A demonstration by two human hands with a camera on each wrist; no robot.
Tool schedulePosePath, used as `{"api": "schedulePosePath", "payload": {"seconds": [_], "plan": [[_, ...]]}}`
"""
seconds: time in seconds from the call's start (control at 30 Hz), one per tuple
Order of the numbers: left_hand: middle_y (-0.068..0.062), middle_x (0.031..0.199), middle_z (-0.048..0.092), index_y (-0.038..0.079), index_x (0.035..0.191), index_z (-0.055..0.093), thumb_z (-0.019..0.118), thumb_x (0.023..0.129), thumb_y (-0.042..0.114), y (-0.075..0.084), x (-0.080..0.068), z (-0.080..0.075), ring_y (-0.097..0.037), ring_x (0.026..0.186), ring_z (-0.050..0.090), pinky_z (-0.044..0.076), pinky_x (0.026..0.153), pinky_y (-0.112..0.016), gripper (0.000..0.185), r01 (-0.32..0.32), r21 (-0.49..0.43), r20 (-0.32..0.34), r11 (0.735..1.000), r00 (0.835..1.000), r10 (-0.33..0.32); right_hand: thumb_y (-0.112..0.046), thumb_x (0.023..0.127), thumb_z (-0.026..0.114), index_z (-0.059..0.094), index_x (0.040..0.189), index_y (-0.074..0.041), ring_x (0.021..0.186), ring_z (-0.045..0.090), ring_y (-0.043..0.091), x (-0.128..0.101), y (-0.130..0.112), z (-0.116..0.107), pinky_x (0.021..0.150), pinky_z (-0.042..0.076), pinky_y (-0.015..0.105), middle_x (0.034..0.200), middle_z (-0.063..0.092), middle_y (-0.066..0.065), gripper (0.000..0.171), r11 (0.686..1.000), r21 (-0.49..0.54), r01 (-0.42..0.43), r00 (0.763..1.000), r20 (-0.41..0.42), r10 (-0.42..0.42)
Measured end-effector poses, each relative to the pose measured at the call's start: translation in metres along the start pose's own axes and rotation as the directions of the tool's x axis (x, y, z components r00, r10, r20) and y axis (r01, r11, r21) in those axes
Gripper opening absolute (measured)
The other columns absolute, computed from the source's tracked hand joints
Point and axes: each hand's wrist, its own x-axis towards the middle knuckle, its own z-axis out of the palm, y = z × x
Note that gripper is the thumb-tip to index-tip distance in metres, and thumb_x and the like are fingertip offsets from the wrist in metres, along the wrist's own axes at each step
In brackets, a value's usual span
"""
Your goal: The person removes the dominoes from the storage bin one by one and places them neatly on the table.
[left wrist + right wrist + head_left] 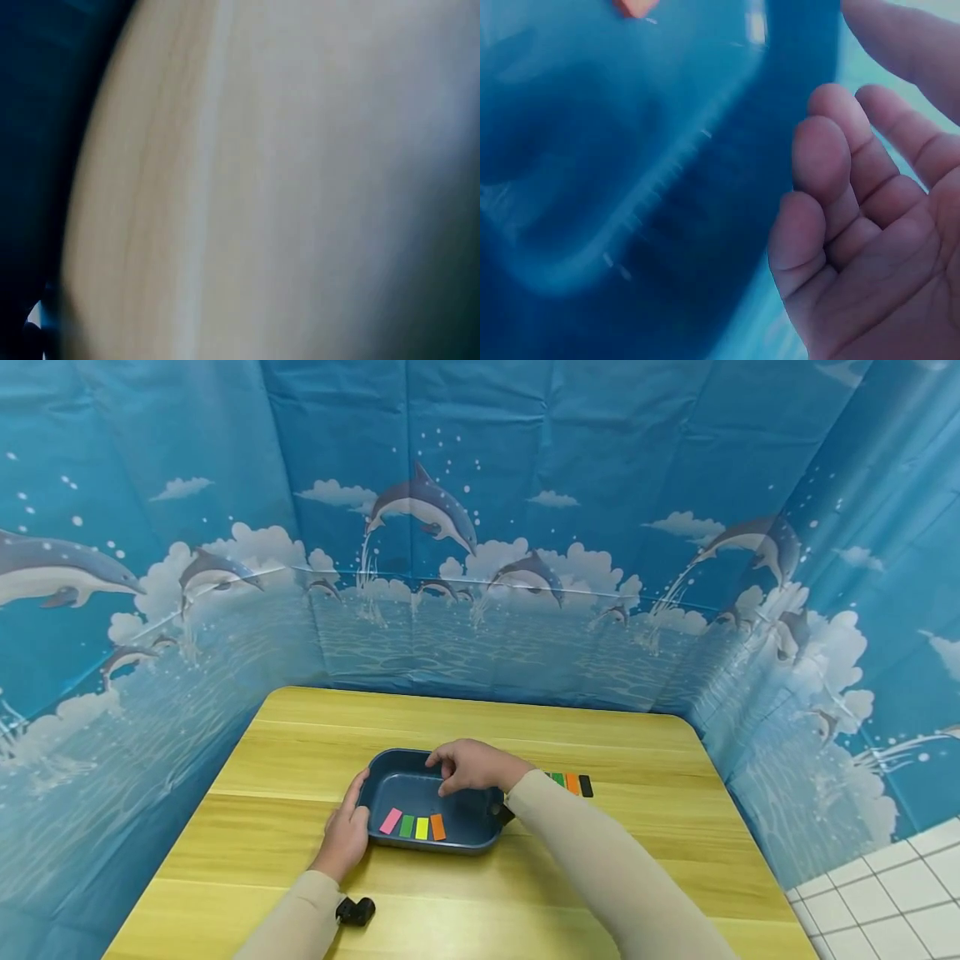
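A dark blue tray (390, 777) sits mid-table. Inside it, near the front wall, lie a pink strip (391, 820), a green strip (407, 826), a yellow strip (422, 827) and an orange strip (437, 827). My left hand (347, 831) grips the tray's left rim, thumb over the edge. My right hand (468, 766) hovers over the tray's far side, fingers loosely curled. In the right wrist view that hand (832, 150) is empty above the tray (630, 187), with the orange strip (634, 6) at the top edge. The left wrist view is a blur.
More coloured strips (572, 783), green, orange and black, lie on the wooden table (637, 860) just right of the tray. A small black object (356, 910) sits by my left sleeve. Blue dolphin-print sheeting walls in the table on three sides.
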Motion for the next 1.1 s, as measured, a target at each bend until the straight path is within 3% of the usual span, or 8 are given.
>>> {"api": "schedulePosePath", "payload": {"seconds": [0.33,0.5,0.63,0.87,0.97,1.1], "plan": [[-0.020,0.169,0.035,0.037,0.167,0.026,0.031,0.106,0.015,0.001,0.000,-0.001,-0.049,0.154,0.033,0.023,0.125,-0.070,0.065,-0.006,-0.005,0.001,1.000,1.000,0.006,-0.017,0.087,0.087,0.068,0.138,-0.022,0.071,0.056,0.009,0.027,0.016,0.030,0.069,0.048,0.023,0.079,0.063,-0.005,0.054,0.994,-0.098,-0.056,0.988,0.141,0.069],[-0.018,0.171,0.033,0.036,0.167,0.026,0.031,0.105,0.015,0.002,-0.002,-0.002,-0.051,0.154,0.029,0.021,0.125,-0.072,0.065,-0.001,-0.005,0.002,1.000,1.000,0.001,-0.012,0.085,0.088,0.071,0.127,-0.023,0.070,0.056,0.009,0.031,0.023,0.040,0.067,0.047,0.022,0.079,0.063,-0.004,0.047,0.992,-0.098,-0.083,0.978,0.185,0.100],[-0.017,0.171,0.033,0.036,0.167,0.026,0.030,0.106,0.015,0.000,-0.002,-0.002,-0.051,0.154,0.029,0.021,0.125,-0.072,0.064,-0.004,0.006,0.002,1.000,1.000,0.004,-0.012,0.084,0.089,0.071,0.115,-0.022,0.070,0.057,0.008,0.035,0.025,0.047,0.067,0.048,0.021,0.080,0.064,-0.004,0.038,0.992,-0.114,-0.054,0.981,0.180,0.074],[-0.015,0.172,0.031,0.035,0.167,0.024,0.030,0.106,0.014,0.000,-0.002,-0.002,-0.053,0.153,0.029,0.021,0.123,-0.074,0.065,-0.010,0.024,0.008,1.000,1.000,0.010,-0.014,0.087,0.087,0.071,0.109,-0.019,0.066,0.054,0.009,0.036,0.030,0.050,0.066,0.046,0.022,0.074,0.062,-0.004,0.028,0.996,-0.054,-0.076,0.994,0.072,0.079],[-0.016,0.172,0.031,0.035,0.167,0.024,0.030,0.106,0.014,0.000,-0.003,-0.002,-0.053,0.152,0.030,0.021,0.123,-0.075,0.065,-0.006,0.028,0.007,1.000,1.000,0.006,-0.018,0.085,0.089,0.070,0.112,-0.018,0.068,0.055,0.009,0.036,0.031,0.051,0.066,0.046,0.022,0.075,0.062,-0.003,0.033,0.996,-0.028,-0.081,0.995,0.057,0.083],[-0.016,0.172,0.030,0.036,0.167,0.024,0.030,0.106,0.015,0.000,-0.003,-0.002,-0.053,0.153,0.028,0.021,0.123,-0.075,0.066,0.004,0.026,0.009,1.000,1.000,-0.004,-0.028,0.081,0.093,0.065,0.113,-0.022,0.075,0.055,0.009,0.037,0.031,0.054,0.068,0.047,0.022,0.084,0.060,-0.005,0.043,0.992,-0.100,-0.075,0.994,0.075,0.082]]}}
